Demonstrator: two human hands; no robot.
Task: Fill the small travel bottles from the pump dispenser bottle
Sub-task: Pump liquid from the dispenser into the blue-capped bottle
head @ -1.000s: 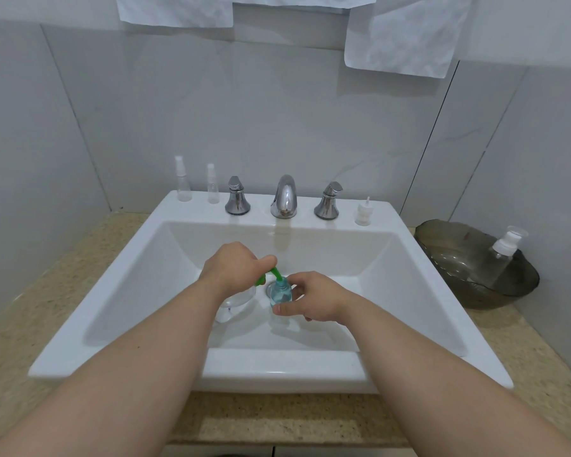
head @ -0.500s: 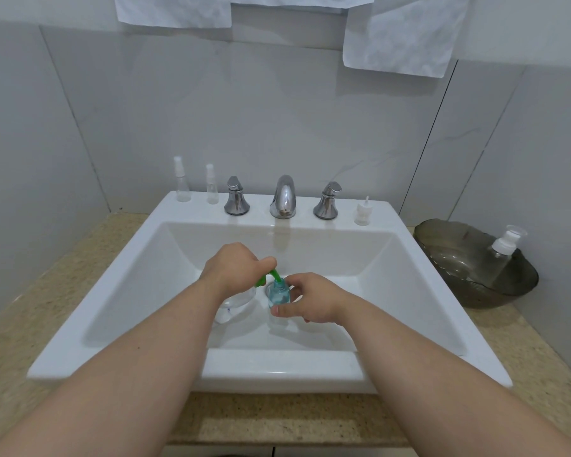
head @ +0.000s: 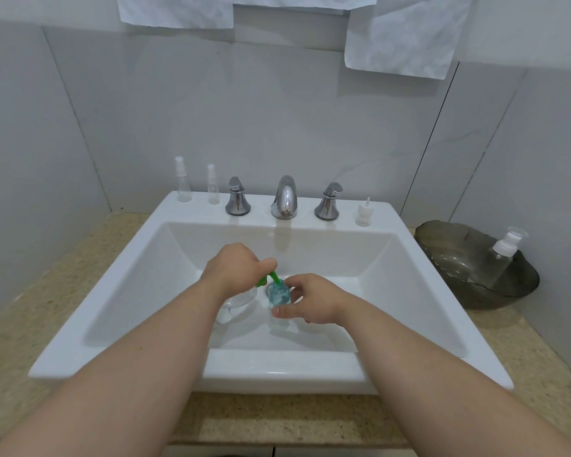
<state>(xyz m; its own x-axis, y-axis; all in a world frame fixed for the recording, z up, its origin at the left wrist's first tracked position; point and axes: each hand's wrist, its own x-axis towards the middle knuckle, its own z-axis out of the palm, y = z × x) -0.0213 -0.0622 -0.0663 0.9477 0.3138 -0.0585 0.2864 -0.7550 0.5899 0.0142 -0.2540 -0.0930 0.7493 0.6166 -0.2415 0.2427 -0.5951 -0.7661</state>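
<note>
The left grip (head: pixel 234 268) is curled down over the head of the pump dispenser bottle (head: pixel 236 305), thumb side resting on top of the green nozzle (head: pixel 273 278). The right grip (head: pixel 312 300) pinches the small travel bottle (head: pixel 279 296), its thumb (head: pixel 282 312) across the near side and the fingers round the far side. That bottle stands upright low in the middle of the sink (head: pixel 277 367), just right of the dispenser, and holds blue-green liquid. The nozzle tip sits at its mouth.

Compared with half a second ago almost nothing differs: both grips stay in the same spots, the nozzle stays over the same bottle, and no change in the liquid level can be made out.

Most of the dispenser is hidden under the left grip and wrist; only its clear lower body shows. Whether liquid is running from the nozzle cannot be told. The drain is mostly covered by the small bottle.

On the far rim stand two spray bottles (head: pixel 182 184) at the left, then a faucet (head: pixel 284 197) between two handles (head: pixel 237 201), and a small white pump cap (head: pixel 363 214) at the right. On the desk (head: pixel 47 291) to the right, a dark bowl (head: pixel 459 245) holds a leaning clear pump bottle (head: pixel 503 258). White cloths (head: pixel 399 37) on the wall are cut off by the top edge.
</note>
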